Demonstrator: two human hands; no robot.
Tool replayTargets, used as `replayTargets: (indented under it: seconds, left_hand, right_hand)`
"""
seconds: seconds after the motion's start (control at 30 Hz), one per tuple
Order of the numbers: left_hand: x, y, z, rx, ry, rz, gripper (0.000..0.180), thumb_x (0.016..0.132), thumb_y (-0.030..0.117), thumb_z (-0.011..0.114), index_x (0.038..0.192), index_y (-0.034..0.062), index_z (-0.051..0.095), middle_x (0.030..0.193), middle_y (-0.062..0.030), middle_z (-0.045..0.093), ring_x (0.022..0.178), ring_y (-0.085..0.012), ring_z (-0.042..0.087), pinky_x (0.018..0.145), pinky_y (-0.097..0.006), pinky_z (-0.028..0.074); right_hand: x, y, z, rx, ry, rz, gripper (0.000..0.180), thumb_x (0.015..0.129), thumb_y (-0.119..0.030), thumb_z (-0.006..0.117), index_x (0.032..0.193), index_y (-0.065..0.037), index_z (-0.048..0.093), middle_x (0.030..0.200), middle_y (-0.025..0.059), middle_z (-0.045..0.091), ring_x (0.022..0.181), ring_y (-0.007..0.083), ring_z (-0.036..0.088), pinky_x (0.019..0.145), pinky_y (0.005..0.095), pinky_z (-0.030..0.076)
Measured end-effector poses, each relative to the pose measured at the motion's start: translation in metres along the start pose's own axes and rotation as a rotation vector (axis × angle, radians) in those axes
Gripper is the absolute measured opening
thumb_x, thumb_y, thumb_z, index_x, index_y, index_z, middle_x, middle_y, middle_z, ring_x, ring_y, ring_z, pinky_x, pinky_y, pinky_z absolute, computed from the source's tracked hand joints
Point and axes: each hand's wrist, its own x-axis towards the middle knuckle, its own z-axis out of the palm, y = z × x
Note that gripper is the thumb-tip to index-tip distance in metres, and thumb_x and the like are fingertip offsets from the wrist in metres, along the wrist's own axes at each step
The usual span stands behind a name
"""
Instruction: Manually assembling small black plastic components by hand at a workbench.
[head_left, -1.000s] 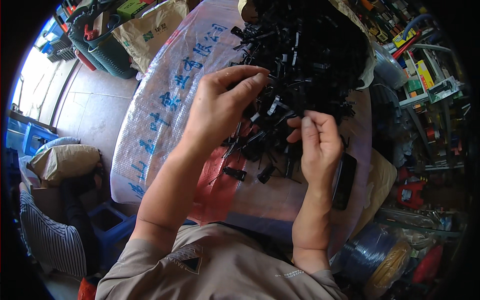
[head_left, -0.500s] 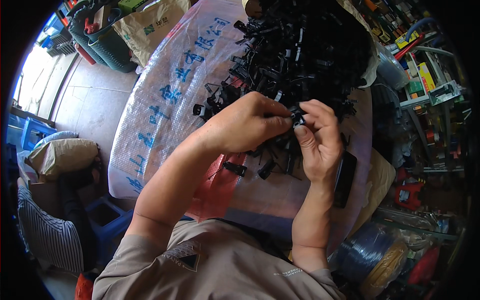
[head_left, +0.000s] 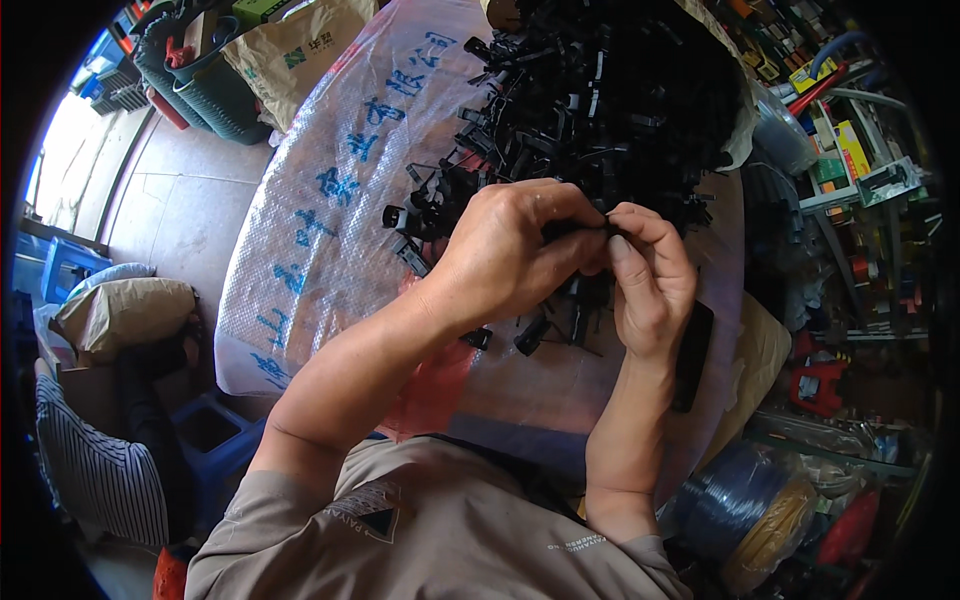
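Note:
My left hand and my right hand meet fingertip to fingertip over the near side of a heap of black plastic parts. Both are closed in a pinch around a small black plastic part. Little of that part shows, because the fingers cover most of it. The heap lies on a white woven sack with blue writing and a red patch. A few loose black parts lie just below my hands.
A flat dark object lies by my right forearm. Brown paper sacks and dark green baskets stand at the far left. Someone in striped clothing is beside a blue stool. Crowded shelves and wrapped coils line the right.
Both hands have shifted slightly right and drawn tighter together. The small black part, visible between the fingertips before, is now mostly covered. My left wrist has turned a little.

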Motion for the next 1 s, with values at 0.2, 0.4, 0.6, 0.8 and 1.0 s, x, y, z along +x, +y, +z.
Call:
replayTargets:
  seconds: [0.2, 0.4, 0.6, 0.8, 1.0]
  left_hand:
    - [0.000, 0.000, 0.006, 0.082, 0.080, 0.138, 0.008, 0.081, 0.001, 0.068, 0.088, -0.0022, 0.066, 0.078, -0.0076, 0.064, 0.073, -0.0127, 0.064, 0.066, -0.027, 0.051]
    - [0.000, -0.001, 0.009, 0.206, 0.102, 0.251, 0.011, 0.077, -0.001, 0.068, 0.088, -0.0015, 0.065, 0.075, -0.0100, 0.062, 0.069, -0.0182, 0.063, 0.061, -0.029, 0.049]
    - [0.001, 0.001, 0.001, 0.092, 0.050, 0.160, 0.018, 0.084, 0.008, 0.069, 0.098, -0.0016, 0.064, 0.080, -0.0055, 0.065, 0.072, -0.0129, 0.061, 0.064, -0.028, 0.049]
    - [0.009, 0.002, -0.021, -0.789, -0.071, -0.333, 0.030, 0.091, 0.015, 0.062, 0.118, 0.0015, 0.059, 0.087, -0.0060, 0.067, 0.065, -0.0094, 0.059, 0.058, -0.020, 0.046]
    - [0.005, 0.009, -0.011, -0.436, -0.167, -0.257, 0.028, 0.089, 0.014, 0.066, 0.113, -0.0011, 0.064, 0.088, -0.0037, 0.067, 0.069, -0.0066, 0.058, 0.062, -0.021, 0.047]
  right_hand:
    - [-0.001, 0.007, -0.005, 0.017, -0.017, -0.029, 0.014, 0.089, 0.003, 0.055, 0.103, 0.002, 0.058, 0.105, 0.0058, 0.057, 0.070, 0.0061, 0.053, 0.062, 0.0200, 0.044]
    - [-0.001, 0.009, -0.012, -0.054, -0.001, -0.059, 0.014, 0.087, 0.004, 0.056, 0.100, 0.001, 0.058, 0.101, 0.0022, 0.057, 0.071, 0.0022, 0.049, 0.061, 0.0172, 0.039]
    - [-0.002, 0.000, 0.001, -0.162, 0.081, -0.059, 0.023, 0.087, 0.000, 0.062, 0.110, 0.000, 0.058, 0.099, 0.0013, 0.058, 0.077, 0.0045, 0.051, 0.071, 0.0180, 0.043]
    - [-0.006, -0.011, -0.014, -0.112, -0.180, -0.087, 0.013, 0.090, -0.003, 0.064, 0.102, 0.003, 0.064, 0.093, 0.0085, 0.065, 0.080, 0.0098, 0.061, 0.074, 0.0209, 0.049]
    - [-0.001, -0.010, -0.017, -0.122, -0.004, 0.020, 0.015, 0.089, -0.012, 0.068, 0.095, 0.000, 0.062, 0.075, 0.0005, 0.061, 0.064, 0.0048, 0.054, 0.059, 0.0179, 0.043]
